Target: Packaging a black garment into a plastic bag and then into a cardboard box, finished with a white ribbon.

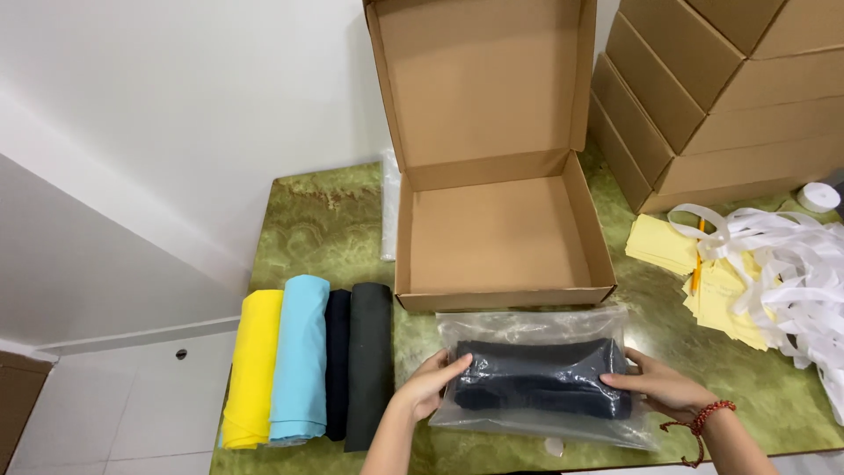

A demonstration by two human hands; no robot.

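Observation:
A clear plastic bag [536,330] with a folded dark navy garment [541,374] inside lies on the green marbled table [316,229], just in front of an open cardboard box [497,233]. My left hand [431,383] grips the bag's left end. My right hand [659,383], with a red bead bracelet on the wrist, holds its right end. The box is empty, its lid standing up behind it.
Rolled garments lie side by side at the left: yellow [252,369], light blue [301,356], navy [337,361] and dark grey [369,361]. Stacked cardboard boxes [703,105] stand at back right. Yellow papers [664,242], a pencil, tangled white strips [791,264] and a tape roll [819,195] lie right.

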